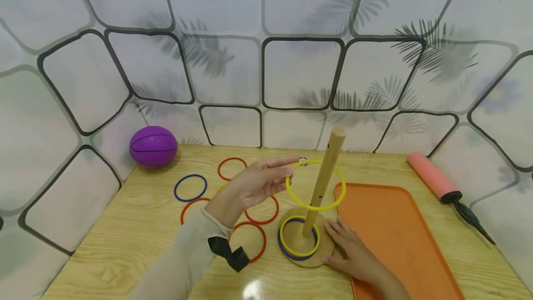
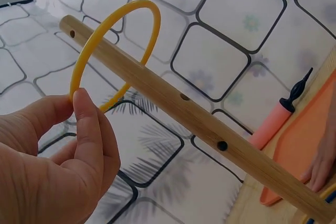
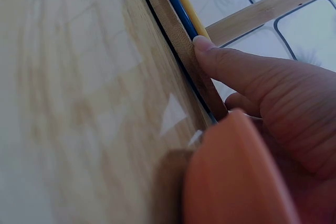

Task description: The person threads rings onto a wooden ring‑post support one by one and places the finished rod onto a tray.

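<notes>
1. Far to the left of the left hand is a purple ball (image 1: pixel 153 147), smooth, egg-shaped, with thin dark lines.
2. Just left of the left hand and under its wrist lie thin, round, shiny rings: 1 blue ring (image 1: pixel 175 190), 4 red rings (image 1: pixel 265 242) and a bit of 1 yellow ring (image 1: pixel 221 187). The left arm and hand hide parts of some.
3. The left hand (image 1: pixel 264 182) pinches the held yellow ring (image 1: pixel 343 190) tight between thumb and fingers. That ring is up off the table, around the post.
4. Right of the left hand is the post (image 1: pixel 328 165), a smooth, round stick of light wood with small dark holes. It leans a little.
5. Left of the right hand is the flat, round wood base (image 1: pixel 326 244). On it, around the post, 1 low yellow ring (image 1: pixel 300 255) rests over 1 low blue ring (image 1: pixel 287 252).
6. The right hand (image 1: pixel 354 253) rests on the base's edge, thumb and fingers apart.
7. Right of that hand is a flat orange tray (image 1: pixel 387 226) with round corners. The right arm covers part of it.
8. Farther right of the hand is a pink tube pump (image 1: pixel 433 177) with a black, pointy tip.
</notes>
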The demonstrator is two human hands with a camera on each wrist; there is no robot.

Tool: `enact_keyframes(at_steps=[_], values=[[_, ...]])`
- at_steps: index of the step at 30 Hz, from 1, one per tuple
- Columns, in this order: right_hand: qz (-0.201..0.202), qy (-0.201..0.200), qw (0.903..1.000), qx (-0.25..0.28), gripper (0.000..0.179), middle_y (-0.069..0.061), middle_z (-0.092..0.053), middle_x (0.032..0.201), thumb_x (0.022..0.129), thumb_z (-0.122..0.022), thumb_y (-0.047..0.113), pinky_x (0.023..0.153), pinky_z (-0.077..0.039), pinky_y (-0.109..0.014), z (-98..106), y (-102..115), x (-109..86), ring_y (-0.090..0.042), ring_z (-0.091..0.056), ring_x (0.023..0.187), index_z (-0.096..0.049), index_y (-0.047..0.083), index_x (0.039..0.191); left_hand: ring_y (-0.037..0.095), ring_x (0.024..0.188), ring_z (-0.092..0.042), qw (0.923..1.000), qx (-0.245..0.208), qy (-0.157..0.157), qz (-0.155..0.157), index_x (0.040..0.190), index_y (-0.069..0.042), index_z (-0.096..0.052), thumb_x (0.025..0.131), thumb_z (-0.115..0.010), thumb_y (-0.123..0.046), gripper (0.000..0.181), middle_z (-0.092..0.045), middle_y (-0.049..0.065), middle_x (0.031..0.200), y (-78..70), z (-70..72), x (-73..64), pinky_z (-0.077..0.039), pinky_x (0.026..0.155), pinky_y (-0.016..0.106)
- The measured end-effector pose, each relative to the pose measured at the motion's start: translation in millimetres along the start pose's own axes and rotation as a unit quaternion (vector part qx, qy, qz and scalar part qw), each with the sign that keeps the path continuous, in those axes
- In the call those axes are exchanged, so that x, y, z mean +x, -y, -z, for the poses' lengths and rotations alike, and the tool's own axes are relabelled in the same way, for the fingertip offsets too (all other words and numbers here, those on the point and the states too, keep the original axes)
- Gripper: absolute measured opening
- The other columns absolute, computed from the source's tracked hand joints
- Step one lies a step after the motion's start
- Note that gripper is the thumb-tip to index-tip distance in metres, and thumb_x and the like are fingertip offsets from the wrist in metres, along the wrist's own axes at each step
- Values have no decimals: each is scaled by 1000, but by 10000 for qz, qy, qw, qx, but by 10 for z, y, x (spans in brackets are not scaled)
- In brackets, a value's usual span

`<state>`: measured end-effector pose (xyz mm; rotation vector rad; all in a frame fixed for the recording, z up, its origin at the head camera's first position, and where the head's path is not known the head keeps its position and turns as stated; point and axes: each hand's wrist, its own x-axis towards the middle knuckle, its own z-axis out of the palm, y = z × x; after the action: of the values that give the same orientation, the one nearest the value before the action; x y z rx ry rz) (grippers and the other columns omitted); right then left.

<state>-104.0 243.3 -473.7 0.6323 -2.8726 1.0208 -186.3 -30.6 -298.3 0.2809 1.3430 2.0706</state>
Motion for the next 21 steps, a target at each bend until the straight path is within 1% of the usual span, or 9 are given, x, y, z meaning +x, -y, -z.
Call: enact_keyframes(at_steps=[2,5,7,9,15,18,21], values=[[-10,-20,10000,-6,76,-17,-40,144,80,-73,39,105,7,-13,-6,-1,-3,-43,-21,137,-44,3,140,4,68,-60,10000,-2,3,42,143,-2,-40,97,-47,0,46,-59,-3,81,84,50,-7,-49,65,15],[36,-71,9999,-64,75,-17,-41,144,80,-73,39,105,6,-13,-15,-2,-6,-41,-21,137,-45,2,140,5,69,-60,9998,-128,-35,133,143,-1,-39,96,-47,1,48,-60,-2,81,208,126,-14,-50,66,16],[17,-49,10000,-60,76,-17,-40,144,80,-73,39,103,6,-10,-15,-1,-6,-38,-20,138,-45,2,140,5,69,-61,9995,-221,-71,192,143,-1,-39,96,-48,2,48,-60,-1,80,285,172,-20,-50,66,16],[-21,-5,10000,-42,76,-17,-40,144,80,-73,39,102,7,-8,-11,1,-4,-37,-20,138,-45,1,140,5,68,-61,9993,-264,-111,228,143,-1,-39,96,-49,1,48,-60,-1,81,354,211,-28,-50,65,16],[-298,195,9993,113,77,-20,-36,146,81,-72,42,101,8,-8,2,2,2,-43,-18,138,-44,1,140,4,66,-61,9990,-197,-290,282,141,-1,-43,95,-52,1,47,-61,-2,81,545,299,-31,-50,65,15],[-317,213,9992,126,77,-21,-36,146,80,-72,42,100,8,-7,6,0,5,-44,-18,137,-45,1,139,3,66,-60,9987,-205,-337,334,141,0,-42,95,-52,0,47,-62,-3,80,641,333,-24,-50,65,15],[-227,148,9996,81,75,-23,-37,144,80,-73,40,100,8,-6,4,0,5,-44,-20,136,-47,1,138,3,66,-60,9984,-227,-345,392,141,2,-40,95,-52,1,48,-63,-3,81,744,364,-9,-50,65,16]])
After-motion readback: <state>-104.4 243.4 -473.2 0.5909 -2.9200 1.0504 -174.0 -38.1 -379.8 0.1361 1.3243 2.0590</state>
